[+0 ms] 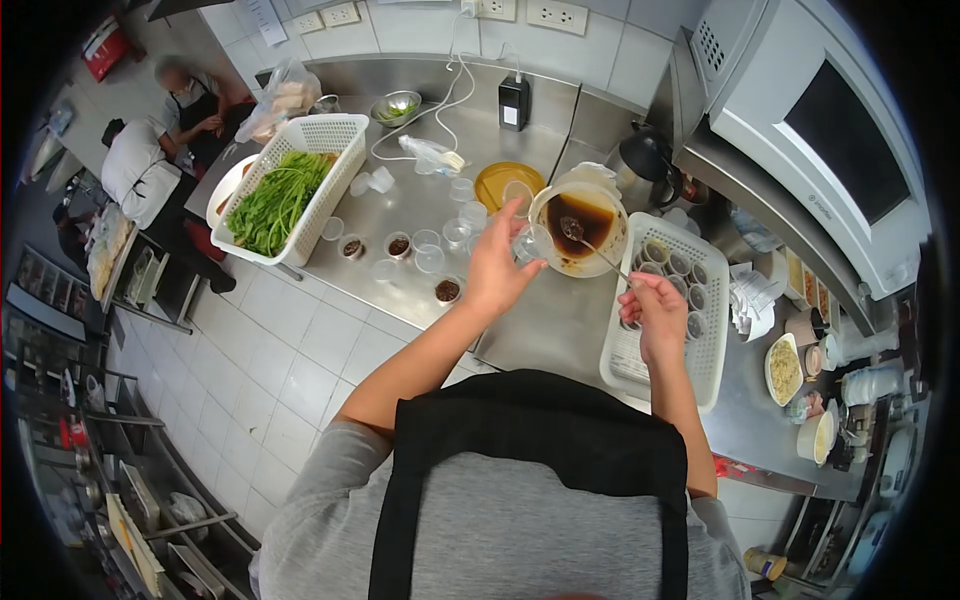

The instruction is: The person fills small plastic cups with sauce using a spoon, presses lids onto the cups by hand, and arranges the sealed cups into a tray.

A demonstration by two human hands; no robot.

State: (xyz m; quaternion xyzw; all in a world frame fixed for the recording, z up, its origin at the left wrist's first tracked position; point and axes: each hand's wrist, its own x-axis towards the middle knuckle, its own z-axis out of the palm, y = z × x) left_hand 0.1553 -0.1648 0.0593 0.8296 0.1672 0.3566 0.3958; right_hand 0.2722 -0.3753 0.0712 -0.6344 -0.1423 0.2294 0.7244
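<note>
My left hand (492,268) holds a small clear plastic cup (534,243) between thumb and fingers, beside the rim of a pale tub (622,240). Dark brown sauce (590,212) lies in that tub. In my right hand (657,312) is the handle of a metal spoon (603,257); its bowl is over the sauce, with dark bits in it. Left of my left hand stand several empty clear cups (430,258). Three small cups with dark contents, one of them a cup (447,292) by the counter edge, stand there too.
A white basket (612,368) with several filled cups stands at right. Green stalks (282,195) fill another basket (345,135) at left. A yellow lid (493,182), a black kettle (645,160) and a microwave (830,130) are near. Two people (150,170) work far left.
</note>
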